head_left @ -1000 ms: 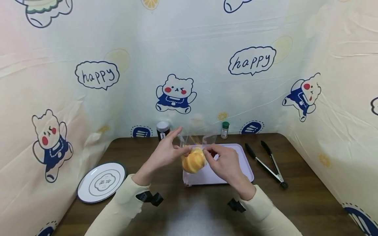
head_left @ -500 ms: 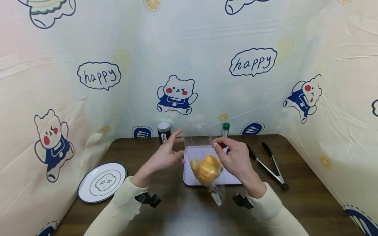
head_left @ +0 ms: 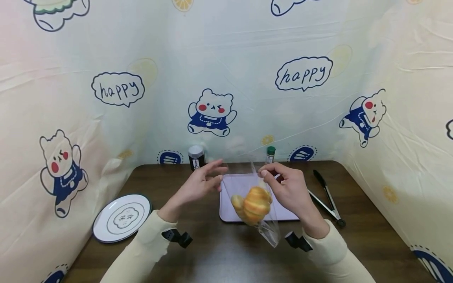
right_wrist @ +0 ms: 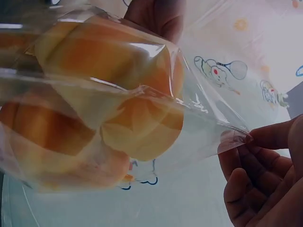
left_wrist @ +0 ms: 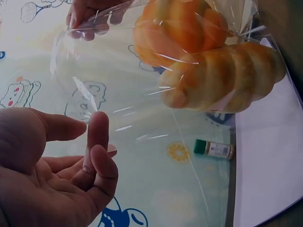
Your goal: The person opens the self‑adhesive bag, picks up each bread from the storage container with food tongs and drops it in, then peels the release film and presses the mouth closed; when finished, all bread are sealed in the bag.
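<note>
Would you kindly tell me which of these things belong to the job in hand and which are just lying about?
Seemingly in use:
clear bag, pinched by the right hand
bread pieces inside it
left hand, at the bag's edge

Apparently lying about:
lilac tray, though its role is uncertain
white plate
tongs
dark jar
green-capped bottle

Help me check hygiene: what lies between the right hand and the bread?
A stretch of the clear bag, seen in the right wrist view: the right hand pinches its edge, with the bread inside.
</note>
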`<control>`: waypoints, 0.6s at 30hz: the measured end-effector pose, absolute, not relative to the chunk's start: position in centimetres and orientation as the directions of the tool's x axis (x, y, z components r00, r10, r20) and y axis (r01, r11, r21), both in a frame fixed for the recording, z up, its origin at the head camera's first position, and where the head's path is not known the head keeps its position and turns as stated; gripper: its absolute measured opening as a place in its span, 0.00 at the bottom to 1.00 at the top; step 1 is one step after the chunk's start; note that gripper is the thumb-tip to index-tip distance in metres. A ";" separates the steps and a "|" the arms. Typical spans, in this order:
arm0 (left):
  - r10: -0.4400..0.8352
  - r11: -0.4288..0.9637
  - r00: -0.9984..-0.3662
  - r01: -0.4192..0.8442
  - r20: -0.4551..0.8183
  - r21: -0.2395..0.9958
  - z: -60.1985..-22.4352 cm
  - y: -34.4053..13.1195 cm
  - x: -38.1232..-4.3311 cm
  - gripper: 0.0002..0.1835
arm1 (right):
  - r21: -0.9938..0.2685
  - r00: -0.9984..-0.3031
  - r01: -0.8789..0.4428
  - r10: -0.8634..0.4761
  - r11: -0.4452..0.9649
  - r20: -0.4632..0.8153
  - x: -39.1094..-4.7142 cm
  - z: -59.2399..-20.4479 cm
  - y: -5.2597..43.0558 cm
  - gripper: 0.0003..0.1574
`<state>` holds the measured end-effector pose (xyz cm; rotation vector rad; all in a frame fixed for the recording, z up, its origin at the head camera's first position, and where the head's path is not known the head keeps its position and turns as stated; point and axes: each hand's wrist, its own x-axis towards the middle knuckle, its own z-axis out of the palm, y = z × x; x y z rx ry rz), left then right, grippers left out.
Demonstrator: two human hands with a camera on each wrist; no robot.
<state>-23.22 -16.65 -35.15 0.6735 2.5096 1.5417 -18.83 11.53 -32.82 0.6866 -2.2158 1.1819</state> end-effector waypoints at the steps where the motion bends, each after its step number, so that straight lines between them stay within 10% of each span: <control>1: 0.428 0.381 -0.894 0.310 0.131 0.871 -35.1 -16.6 -23.3 0.30 | -0.586 -0.731 -0.650 -0.189 0.483 0.655 -18.8 -32.8 11.6 0.04; 18: 0.460 0.287 -0.872 0.325 0.167 0.901 -35.5 -16.6 -23.7 0.19 | -0.625 -0.728 -0.669 -0.182 0.403 0.661 -18.8 -32.3 12.7 0.07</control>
